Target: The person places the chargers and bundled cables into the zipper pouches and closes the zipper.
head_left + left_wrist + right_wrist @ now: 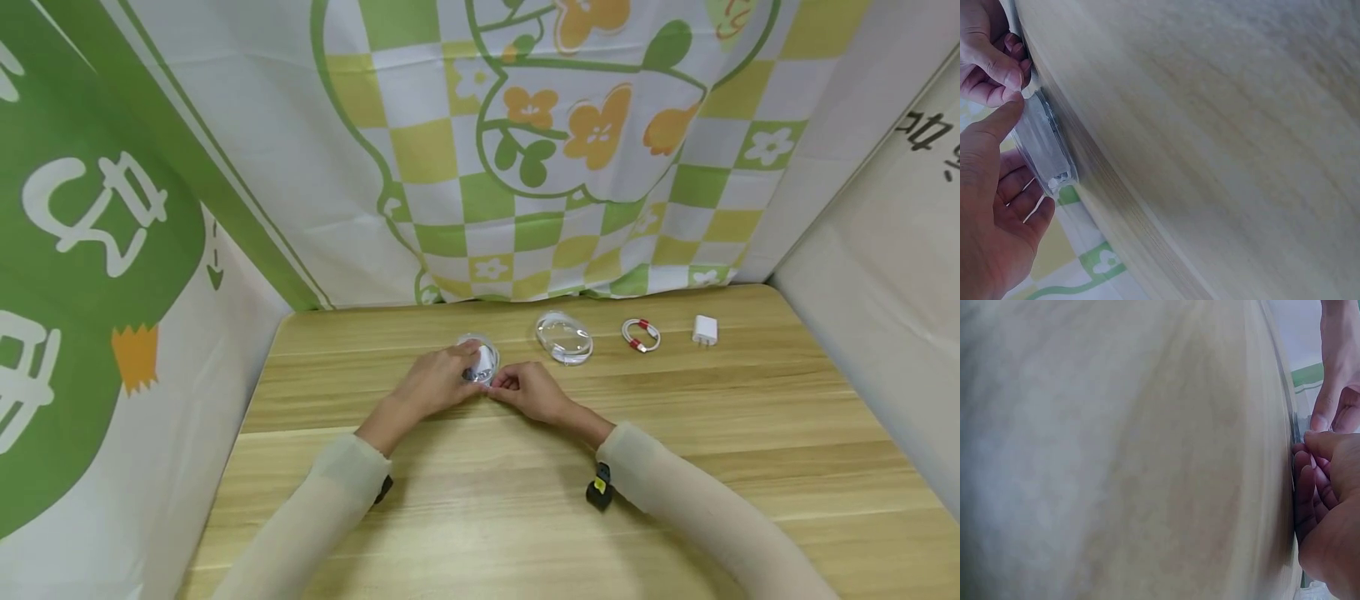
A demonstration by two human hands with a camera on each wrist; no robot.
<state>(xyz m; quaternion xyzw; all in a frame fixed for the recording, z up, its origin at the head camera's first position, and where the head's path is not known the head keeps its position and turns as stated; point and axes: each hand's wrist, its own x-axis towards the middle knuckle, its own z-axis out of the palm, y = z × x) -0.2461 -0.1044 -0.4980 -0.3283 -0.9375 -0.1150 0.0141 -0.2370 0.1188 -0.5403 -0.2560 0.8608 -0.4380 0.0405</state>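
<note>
A coiled white cable point(492, 354) in clear wrapping lies on the wooden table, with a flat white piece inside its ring. My left hand point(441, 379) grips it from the left, thumb on the near edge and fingers around the far side. In the left wrist view the wrapped coil point(1044, 140) sits between thumb and fingers. My right hand point(534, 392) pinches at the coil's near edge, its thumb and forefinger tips meeting beside the left thumb. The other right fingers are curled, as the right wrist view shows, and the pinched bit is mostly hidden.
To the right, in a row, are another coiled white cable point(564, 338), a small white cable with red bands point(641, 335) and a white charger plug point(705, 329). A patterned cloth point(555, 242) hangs behind the table point(480, 517), with more cloth on both sides.
</note>
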